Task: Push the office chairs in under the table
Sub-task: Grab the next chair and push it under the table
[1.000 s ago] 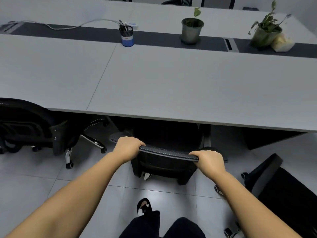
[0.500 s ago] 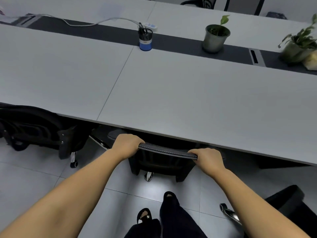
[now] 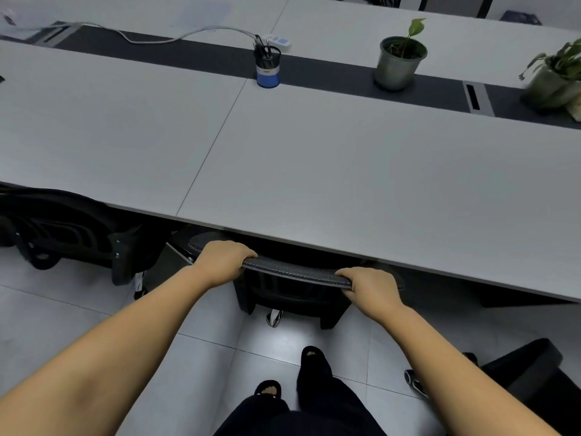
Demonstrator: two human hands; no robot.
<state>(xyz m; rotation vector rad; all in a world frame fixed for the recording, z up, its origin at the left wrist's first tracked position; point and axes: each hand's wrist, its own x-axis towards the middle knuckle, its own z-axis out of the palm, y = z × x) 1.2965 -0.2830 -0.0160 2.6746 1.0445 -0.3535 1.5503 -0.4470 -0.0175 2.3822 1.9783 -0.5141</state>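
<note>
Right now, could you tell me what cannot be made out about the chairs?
- Held chair, head view: seat and base hidden under the table; only its top edge shows between left hand and right hand.
- Right chair: cut by the frame edge.
- Left chair: front hidden by the table.

An office: a long grey shared surface (image 3: 345, 184) with a dark cable strip (image 3: 330, 73), a pen holder (image 3: 267, 69) at 12 o'clock, potted plants (image 3: 399, 62) at 1 o'clock, black office chairs (image 3: 63, 228), tiled floor (image 3: 63, 309).
</note>
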